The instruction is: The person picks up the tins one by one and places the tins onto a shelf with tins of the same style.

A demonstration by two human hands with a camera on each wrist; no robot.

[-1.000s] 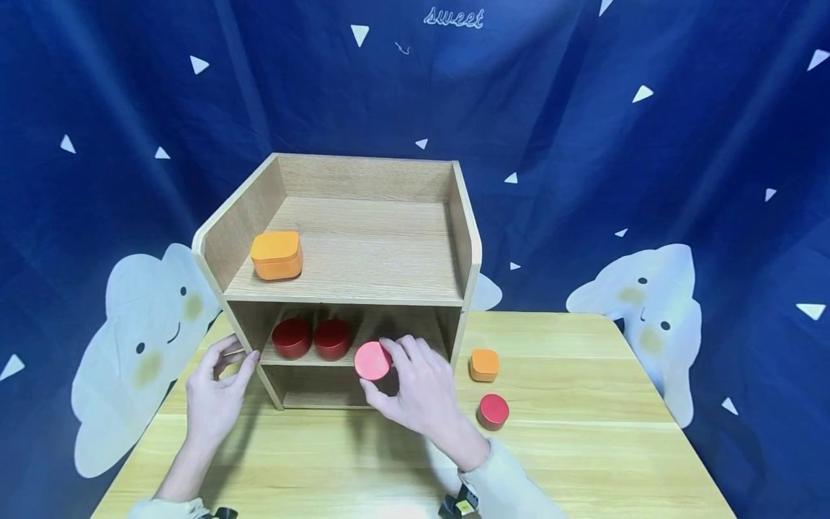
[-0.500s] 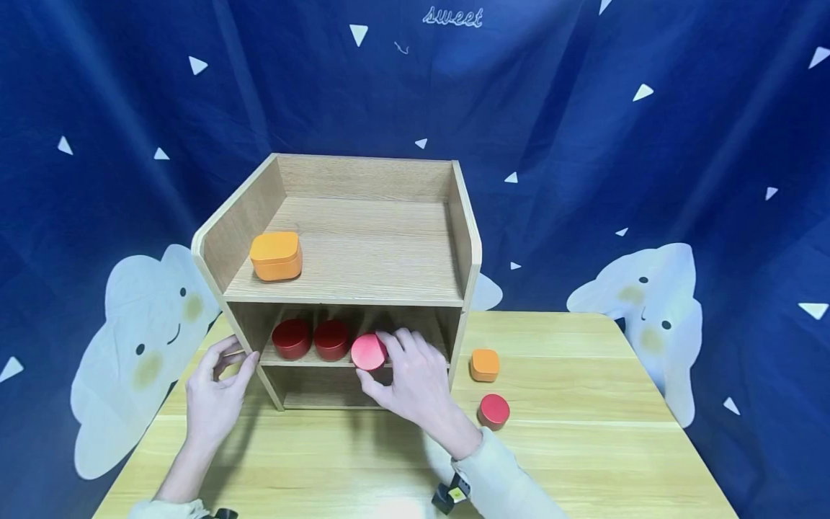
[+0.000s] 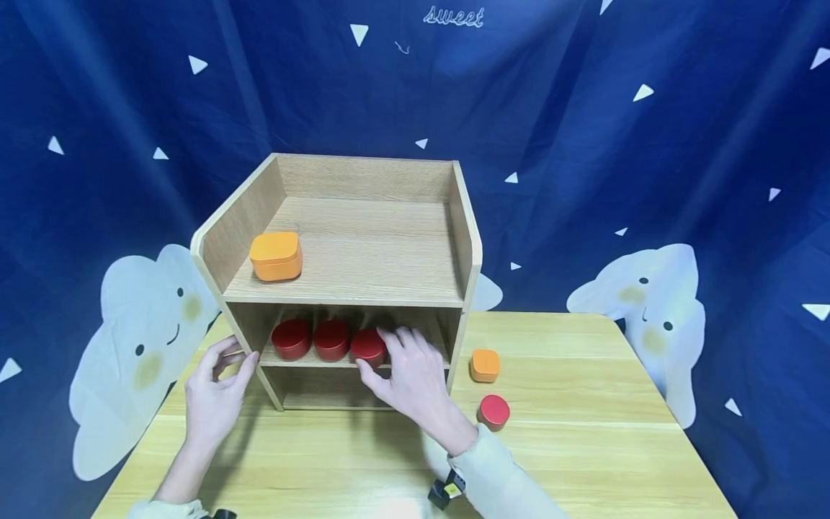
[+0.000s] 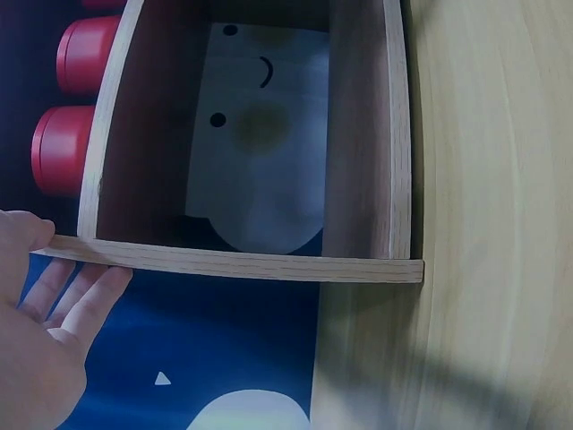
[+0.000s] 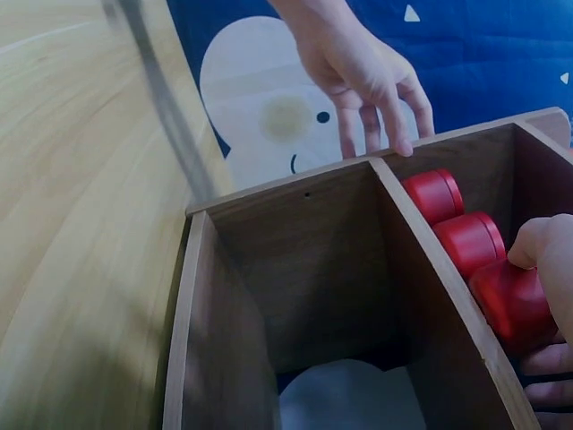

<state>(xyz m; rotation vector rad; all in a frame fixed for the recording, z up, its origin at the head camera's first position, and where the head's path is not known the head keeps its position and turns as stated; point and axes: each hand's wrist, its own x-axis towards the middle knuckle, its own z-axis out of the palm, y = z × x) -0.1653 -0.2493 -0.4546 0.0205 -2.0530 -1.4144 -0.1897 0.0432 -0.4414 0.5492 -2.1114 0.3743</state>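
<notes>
A wooden shelf unit [image 3: 363, 249] stands on the table. On its middle level, two red round tins [image 3: 291, 339] sit side by side at the left. My right hand [image 3: 415, 378] holds a third red round tin [image 3: 367, 347] just right of them, at the level's front. In the right wrist view, the thumb lies on this tin [image 5: 510, 300] and the other fingers are on its far side. My left hand [image 3: 217, 393] grips the front edge of the left side panel [image 4: 242, 260], thumb on one side, fingers on the other.
An orange rounded-square tin [image 3: 277, 256] sits at the left of the top level. On the table [image 3: 583, 447], right of the unit, are a smaller orange tin [image 3: 484, 365] and another red round tin [image 3: 494, 412]. A blue curtain [image 3: 558, 108] hangs behind.
My right hand has moved the third red tin back onto the middle level, and its lid, earlier tilted toward the camera, now faces up. The left hand stays put.
</notes>
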